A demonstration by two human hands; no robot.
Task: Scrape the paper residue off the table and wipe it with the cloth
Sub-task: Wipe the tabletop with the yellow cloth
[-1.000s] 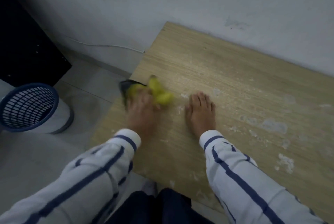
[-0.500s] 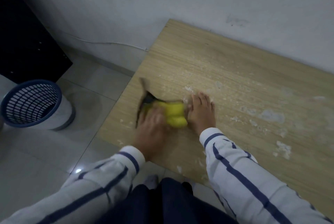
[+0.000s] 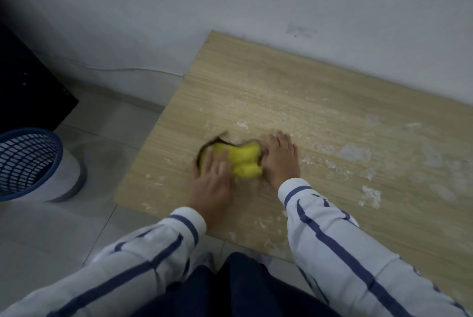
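While right hand (image 3: 281, 160) lies flat, left fingers (image 3: 207, 161) press cloth (image 3: 245, 159).

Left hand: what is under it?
Under the left hand lies a bunched yellow cloth, pressed onto the wooden table. The cloth's part beneath the fingers, and the table surface below it, are covered.

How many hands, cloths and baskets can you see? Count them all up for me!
Hands: 2, the left hand and the right hand
Cloths: 1, the yellow cloth
Baskets: 1, the blue basket
Total: 4
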